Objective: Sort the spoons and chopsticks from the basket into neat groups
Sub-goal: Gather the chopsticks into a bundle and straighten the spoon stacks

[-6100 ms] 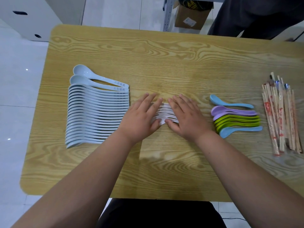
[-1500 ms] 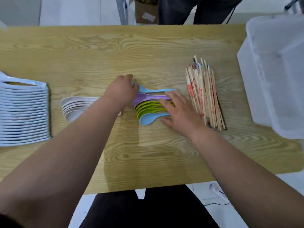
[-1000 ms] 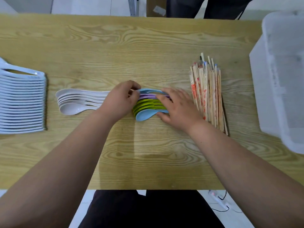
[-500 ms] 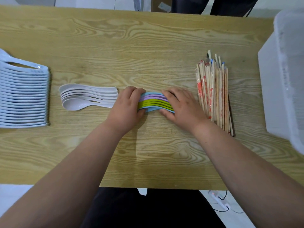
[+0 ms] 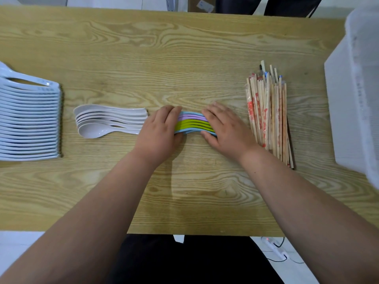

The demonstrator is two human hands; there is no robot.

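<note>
A tight stack of coloured spoons (image 5: pixel 192 124), blue, purple and green, lies on its side at the table's middle. My left hand (image 5: pixel 160 130) grips its bowl end and my right hand (image 5: pixel 225 128) grips its handle end, fingers curled over the top and thumbs underneath. Left of my left hand lies a small nested group of white spoons (image 5: pixel 106 121). A long row of pale blue spoons (image 5: pixel 28 117) fills the far left. A bundle of wrapped chopsticks (image 5: pixel 268 113) lies just right of my right hand.
A translucent white plastic basket (image 5: pixel 356 95) stands at the table's right edge. The wooden table (image 5: pixel 164 48) stretches bare behind the groups. A person's dark trousers (image 5: pixel 266 5) show beyond the far edge, and a cable lies on the floor below.
Earlier both hands were on the white spoons. They moved right to the coloured spoons, which lay spread apart, and pushed them together into one tight stack.
</note>
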